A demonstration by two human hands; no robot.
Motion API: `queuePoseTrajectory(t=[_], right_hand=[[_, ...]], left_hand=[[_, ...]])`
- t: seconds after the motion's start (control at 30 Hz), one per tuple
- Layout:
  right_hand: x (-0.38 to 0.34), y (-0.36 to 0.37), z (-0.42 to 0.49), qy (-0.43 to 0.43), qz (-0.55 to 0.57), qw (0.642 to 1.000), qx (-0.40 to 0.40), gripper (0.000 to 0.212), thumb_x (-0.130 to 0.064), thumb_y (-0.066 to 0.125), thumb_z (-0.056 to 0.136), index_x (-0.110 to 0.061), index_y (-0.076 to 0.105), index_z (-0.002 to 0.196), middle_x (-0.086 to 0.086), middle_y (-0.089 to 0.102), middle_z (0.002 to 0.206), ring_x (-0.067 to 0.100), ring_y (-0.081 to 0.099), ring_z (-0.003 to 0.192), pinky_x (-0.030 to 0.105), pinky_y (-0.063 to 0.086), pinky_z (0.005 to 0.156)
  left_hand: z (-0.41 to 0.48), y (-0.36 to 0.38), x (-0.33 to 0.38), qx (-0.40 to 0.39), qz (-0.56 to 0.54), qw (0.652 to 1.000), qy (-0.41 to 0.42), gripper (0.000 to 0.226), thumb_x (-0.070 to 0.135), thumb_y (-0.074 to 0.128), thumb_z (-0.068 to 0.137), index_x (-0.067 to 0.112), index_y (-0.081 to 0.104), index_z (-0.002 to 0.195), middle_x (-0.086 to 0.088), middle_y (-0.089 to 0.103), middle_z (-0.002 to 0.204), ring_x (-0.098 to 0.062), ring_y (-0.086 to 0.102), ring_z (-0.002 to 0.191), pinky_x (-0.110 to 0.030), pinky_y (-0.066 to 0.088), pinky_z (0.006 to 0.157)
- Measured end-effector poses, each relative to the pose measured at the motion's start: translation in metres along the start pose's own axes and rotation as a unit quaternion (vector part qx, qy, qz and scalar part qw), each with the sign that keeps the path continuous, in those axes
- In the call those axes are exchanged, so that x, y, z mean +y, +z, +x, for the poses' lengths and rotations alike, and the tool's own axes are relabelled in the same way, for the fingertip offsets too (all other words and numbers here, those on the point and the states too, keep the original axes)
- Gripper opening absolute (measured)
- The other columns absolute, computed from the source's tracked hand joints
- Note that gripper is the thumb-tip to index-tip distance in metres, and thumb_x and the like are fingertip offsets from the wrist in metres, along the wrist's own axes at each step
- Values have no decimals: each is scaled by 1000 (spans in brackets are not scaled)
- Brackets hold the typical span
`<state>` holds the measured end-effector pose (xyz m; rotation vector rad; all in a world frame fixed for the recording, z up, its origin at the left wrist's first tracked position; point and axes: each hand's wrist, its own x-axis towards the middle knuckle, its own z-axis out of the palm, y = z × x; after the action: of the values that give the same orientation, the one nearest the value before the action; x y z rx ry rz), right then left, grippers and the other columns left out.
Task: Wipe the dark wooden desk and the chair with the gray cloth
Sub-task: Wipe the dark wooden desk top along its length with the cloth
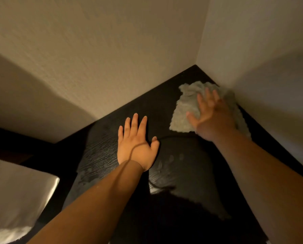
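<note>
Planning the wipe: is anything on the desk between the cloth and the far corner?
Nothing visible: only bare desk lies between. The right hand presses the gray cloth near that corner; the left hand rests flat farther back.

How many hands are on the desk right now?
2. The left hand lies flat on the bare desk near its middle; the right hand presses the gray cloth in the far corner.

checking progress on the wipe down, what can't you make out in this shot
In the head view:
chair: nowhere in frame
gray cloth: partly under the right hand; wall-side edge blurred
desk: near part hidden by forearms and shadow, cut off at the bottom edge
pale object, lower left: blurred, cut by the left edge; unidentifiable
</note>
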<state>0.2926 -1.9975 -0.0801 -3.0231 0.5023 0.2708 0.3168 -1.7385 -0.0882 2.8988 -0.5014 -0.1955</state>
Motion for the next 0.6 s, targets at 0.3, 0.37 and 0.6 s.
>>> queuePoseTrajectory(t=[0.3,0.37,0.6], right_hand=[[-32,11,-35,-114,-24,993,-19,84,-74,22,99,-27,0,165,6,-2,175,33,2,161,49,-4,129],[-21,0,-28,-134,-47,990,-26,87,-75,27,99,-28,-14,161,3,-20,173,29,-14,160,44,-14,124],[-26,-8,29,27,-1,999,-24,83,-69,10,102,-20,0,168,11,-12,175,34,-10,161,51,-3,130]], left_hand=[[0,-2,-2,-1,-12,1000,0,78,62,36,97,36,14,167,4,1,177,-20,-7,162,-46,-3,131],[0,-2,-2,-2,-10,1000,-1,78,62,36,97,36,13,167,4,1,177,-20,-7,162,-46,-3,131],[1,0,-3,0,-7,1000,-6,78,62,37,97,36,14,167,4,2,177,-21,-5,162,-46,-1,131]])
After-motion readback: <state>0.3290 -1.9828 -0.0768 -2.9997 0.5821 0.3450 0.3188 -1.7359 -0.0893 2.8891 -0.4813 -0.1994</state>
